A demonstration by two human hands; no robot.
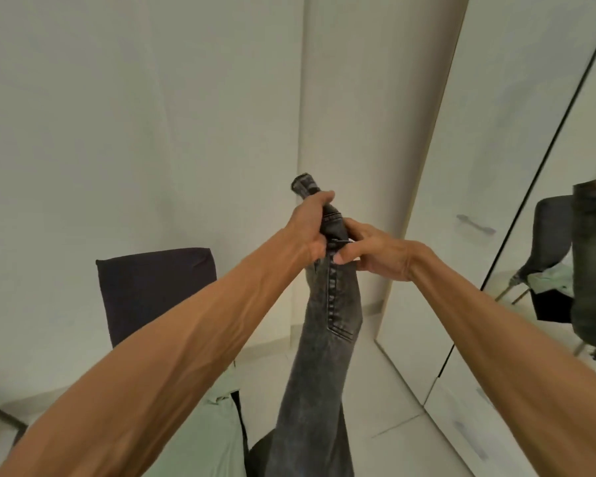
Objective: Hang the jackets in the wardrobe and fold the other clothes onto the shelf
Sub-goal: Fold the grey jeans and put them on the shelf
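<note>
A pair of dark grey washed jeans (324, 356) hangs straight down in front of me, held up at chest height by the waistband. My left hand (307, 228) grips the bunched top of the waistband, fingers curled round it. My right hand (375, 251) pinches the waistband just below and to the right, thumb on the fabric. A back pocket shows below the hands. The white wardrobe (461, 187) stands at the right with its doors closed.
A dark chair (152, 290) stands against the wall at the left, with a pale green garment (203, 435) on its seat. A mirror panel (572, 253) on the wardrobe reflects the chair and jeans. A wardrobe handle (475, 223) is at mid height.
</note>
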